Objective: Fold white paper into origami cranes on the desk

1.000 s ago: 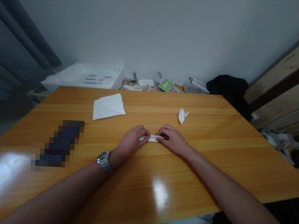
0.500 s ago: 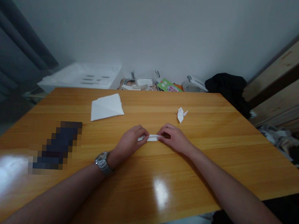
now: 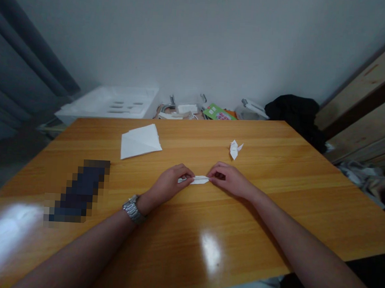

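Note:
A small folded strip of white paper (image 3: 200, 179) lies between my hands, just above or on the wooden table (image 3: 161, 254). My left hand (image 3: 171, 181), with a metal watch (image 3: 133, 209) on its wrist, pinches the strip's left part between thumb and fingers. At the other end, the fingertips of my right hand (image 3: 231, 179) are closed on the strip's right tip. Beyond my right hand sits a small folded white paper figure (image 3: 234, 149) with pointed ends. A stack of white paper sheets (image 3: 141, 142) rests farther back on the left.
A pixelated dark object (image 3: 80, 192) lies on the table's left side. Behind the far edge are a white plastic tray (image 3: 117, 101), a green booklet (image 3: 218, 112) among small items, and a black cloth or bag (image 3: 291, 108). Wooden boards (image 3: 369, 93) stand at the right.
The whole view has shifted slightly, with things appearing a little lower and to the right. My fingers stay on the paper strip, and slightly more of its right part shows between them.

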Demonstrator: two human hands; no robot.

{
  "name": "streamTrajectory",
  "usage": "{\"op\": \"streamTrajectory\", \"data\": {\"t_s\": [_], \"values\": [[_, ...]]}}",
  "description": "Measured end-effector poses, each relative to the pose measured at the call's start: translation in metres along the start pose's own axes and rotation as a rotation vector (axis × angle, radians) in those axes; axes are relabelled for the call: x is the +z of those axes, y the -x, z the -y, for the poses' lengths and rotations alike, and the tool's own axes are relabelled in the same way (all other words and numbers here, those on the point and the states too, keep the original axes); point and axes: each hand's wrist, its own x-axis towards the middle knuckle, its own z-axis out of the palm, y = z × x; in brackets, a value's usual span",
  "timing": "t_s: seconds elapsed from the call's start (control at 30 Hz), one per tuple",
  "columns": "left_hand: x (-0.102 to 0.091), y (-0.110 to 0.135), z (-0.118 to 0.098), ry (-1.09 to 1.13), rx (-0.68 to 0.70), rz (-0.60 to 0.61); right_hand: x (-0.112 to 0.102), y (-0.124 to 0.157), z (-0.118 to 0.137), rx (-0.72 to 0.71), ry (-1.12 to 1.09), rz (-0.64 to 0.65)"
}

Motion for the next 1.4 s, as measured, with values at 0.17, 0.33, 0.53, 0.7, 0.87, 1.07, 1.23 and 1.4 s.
{"op": "streamTrajectory", "data": {"t_s": [0.17, 0.33, 0.53, 0.7, 0.87, 1.07, 1.23, 1.4], "values": [[-0.002, 0.0, 0.001, 0.013, 0.006, 0.008, -0.001, 0.0, -0.003, 0.017, 0.016, -0.012], [-0.001, 0.0, 0.0, -0.003, 0.019, -0.006, 0.0, 0.0, -0.004, 0.038, 0.03, -0.034], [0.0, 0.0, 0.0, -0.007, 0.021, -0.026, -0.001, -0.001, -0.002, 0.054, 0.02, -0.023], [0.0, 0.001, -0.001, -0.02, 0.01, -0.02, -0.002, -0.002, 0.0, 0.057, 0.077, -0.023], [0.001, 0.001, -0.001, -0.036, 0.021, -0.02, -0.004, 0.0, -0.002, 0.03, 0.108, -0.012], [0.006, 0.002, 0.0, -0.111, 0.034, -0.031, 0.005, 0.0, 0.008, 0.016, 0.041, -0.057], [0.008, 0.003, -0.004, -0.148, 0.031, -0.003, 0.016, -0.005, 0.013, -0.03, 0.059, -0.059], [0.008, 0.003, -0.005, -0.128, 0.034, -0.015, 0.017, -0.006, 0.008, -0.063, 0.099, -0.049]]}}
